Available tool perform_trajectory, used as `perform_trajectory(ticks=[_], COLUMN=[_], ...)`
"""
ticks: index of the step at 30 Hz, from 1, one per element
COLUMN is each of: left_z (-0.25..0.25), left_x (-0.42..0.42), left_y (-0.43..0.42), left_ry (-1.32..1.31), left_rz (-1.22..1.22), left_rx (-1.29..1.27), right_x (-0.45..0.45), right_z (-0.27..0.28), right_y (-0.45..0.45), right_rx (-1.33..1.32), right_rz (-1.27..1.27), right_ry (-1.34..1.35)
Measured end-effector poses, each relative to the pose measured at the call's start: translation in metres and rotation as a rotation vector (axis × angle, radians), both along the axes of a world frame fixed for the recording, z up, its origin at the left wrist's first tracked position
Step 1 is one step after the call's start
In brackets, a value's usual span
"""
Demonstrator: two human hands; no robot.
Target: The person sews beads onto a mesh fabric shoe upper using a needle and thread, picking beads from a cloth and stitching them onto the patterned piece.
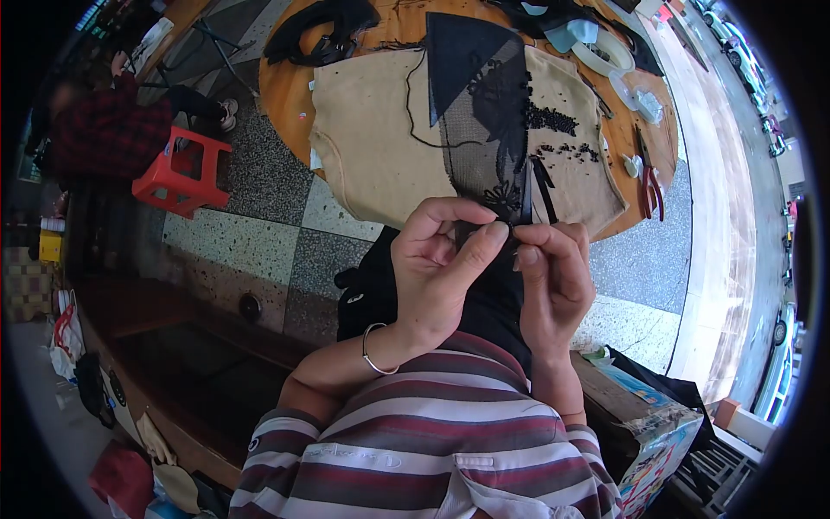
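Mesh (473, 156), pinched in left hand (439, 277) (grip of right hand (556, 281) unclear) by table's (287, 99) near edge, could pucker if overpulled.

The table (278, 102) stands in front of the wearer, with the cloth (367, 130) spread across it. The fabric (471, 48) lies lengthwise over the cloth, its near end at the left hand (450, 264) and right hand (555, 277), which are side by side at the table's near side. The thread (409, 99) runs over the cloth, left of the fabric; the beads (552, 119) lie on the cloth, right of it. Farther right, on the table itself, are the pliers (650, 186); the bundle (327, 35) sits at its far left. Left of the table, the stool (186, 169) stands on the floor (233, 242), with another person (112, 130) beside it. The box (661, 424) is at the wearer's right.
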State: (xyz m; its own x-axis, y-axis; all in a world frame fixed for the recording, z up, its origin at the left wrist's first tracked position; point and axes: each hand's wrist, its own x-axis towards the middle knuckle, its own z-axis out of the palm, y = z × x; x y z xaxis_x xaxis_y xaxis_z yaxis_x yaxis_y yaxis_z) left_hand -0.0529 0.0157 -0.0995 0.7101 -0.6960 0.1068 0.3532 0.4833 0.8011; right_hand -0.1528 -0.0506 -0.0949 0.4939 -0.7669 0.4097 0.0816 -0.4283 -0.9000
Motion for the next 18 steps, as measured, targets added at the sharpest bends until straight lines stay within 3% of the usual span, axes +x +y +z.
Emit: perform_trajectory(ticks=[18], left_z=[0.0049], left_x=[0.0004], left_y=[-0.0008], left_ry=[-0.112], left_rz=[0.043], left_rx=[0.000], right_x=[0.0029], right_z=[-0.0051], right_y=[0.0015], right_rx=[0.107], right_rz=[-0.016], right_ry=[-0.042])
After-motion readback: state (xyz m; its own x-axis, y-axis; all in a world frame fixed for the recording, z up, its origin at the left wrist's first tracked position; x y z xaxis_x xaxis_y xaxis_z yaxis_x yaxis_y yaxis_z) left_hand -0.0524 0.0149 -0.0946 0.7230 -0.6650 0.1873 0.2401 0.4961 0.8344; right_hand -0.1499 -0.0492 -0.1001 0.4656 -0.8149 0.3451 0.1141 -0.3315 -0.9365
